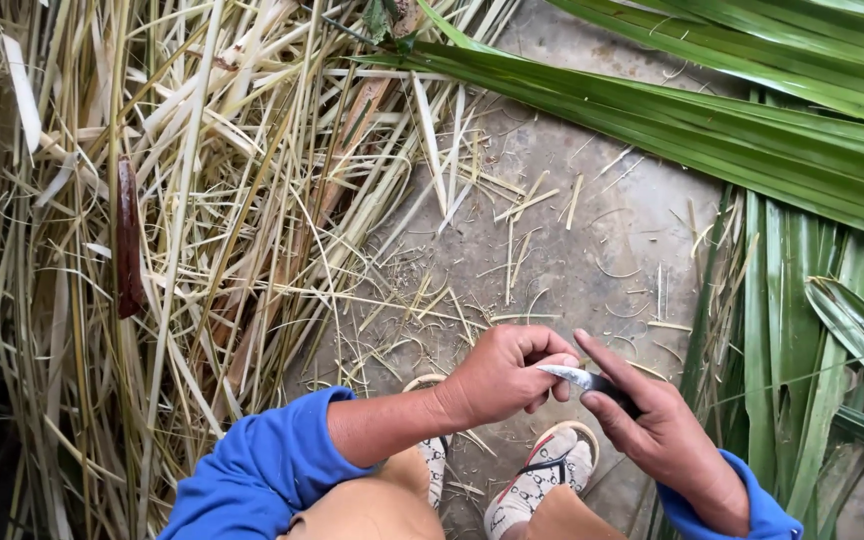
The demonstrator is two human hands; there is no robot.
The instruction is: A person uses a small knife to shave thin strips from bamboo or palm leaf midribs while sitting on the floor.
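Note:
My right hand (657, 425) grips the dark handle of a small knife (574, 376), its bright blade pointing left. My left hand (500, 375) is curled into a fist right at the blade tip, thumb and fingers touching the metal; whether it pinches a thin strip there I cannot tell. Both forearms wear blue sleeves (262, 470). Below the hands my two feet in patterned sandals (542, 480) rest on the concrete floor (592, 230).
A thick heap of dry yellow leaf strips and ribs (152, 200) covers the left half. Long fresh green palm leaves (752, 130) lie across the top right and down the right side (802, 330). Loose shavings scatter over the floor between them.

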